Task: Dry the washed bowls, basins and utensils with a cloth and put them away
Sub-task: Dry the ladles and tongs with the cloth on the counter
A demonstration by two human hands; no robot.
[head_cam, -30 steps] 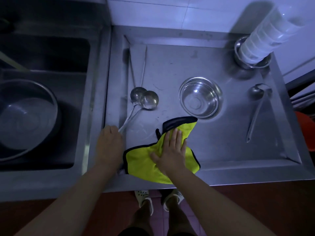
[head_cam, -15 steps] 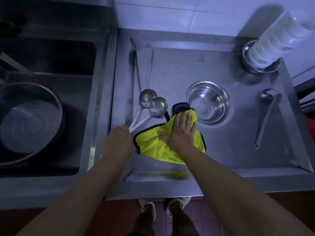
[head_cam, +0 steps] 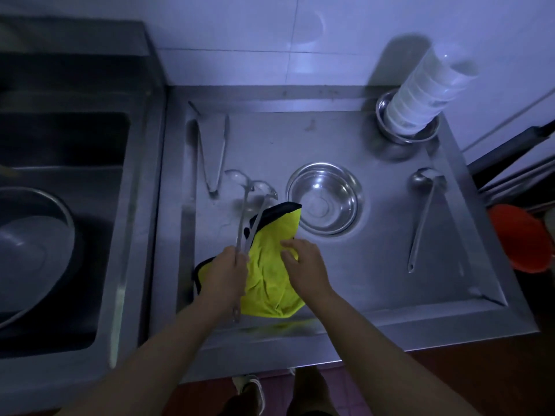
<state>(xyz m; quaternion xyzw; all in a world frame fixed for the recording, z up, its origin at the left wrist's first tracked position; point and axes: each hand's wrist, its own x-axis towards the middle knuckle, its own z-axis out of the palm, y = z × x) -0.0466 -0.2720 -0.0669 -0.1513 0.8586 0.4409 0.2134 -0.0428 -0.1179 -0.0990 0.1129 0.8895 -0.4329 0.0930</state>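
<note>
Left hand (head_cam: 226, 276): fingers curled tight round the handles of the two ladles (head_cam: 264, 187), held together; the handle ends stick out below the fist.
Right hand (head_cam: 303, 262): fingers bent down onto the yellow cloth (head_cam: 270, 274), seemingly pinching a fold, though blur leaves the grip unsure.
Ladles' axis: runs from the left hand away toward the wall, leaning slightly right, cups at the far end; the handles cross the cloth's left edge.
Cloth: bunched on the desk (head_cam: 375, 265) near its front edge, between the hands, its dark-trimmed far corner just beside the steel bowl (head_cam: 326, 199).
Steel bowl: open side up at mid desk.
Far-right steel bowl (head_cam: 390, 132): holds a stack of white bowls (head_cam: 420, 91) leaning right.
Sink (head_cam: 60, 139): holds a large basin (head_cam: 30, 250).
Also on the desk: tongs (head_cam: 211, 154) at left, a single ladle (head_cam: 423, 211) at right.
</note>
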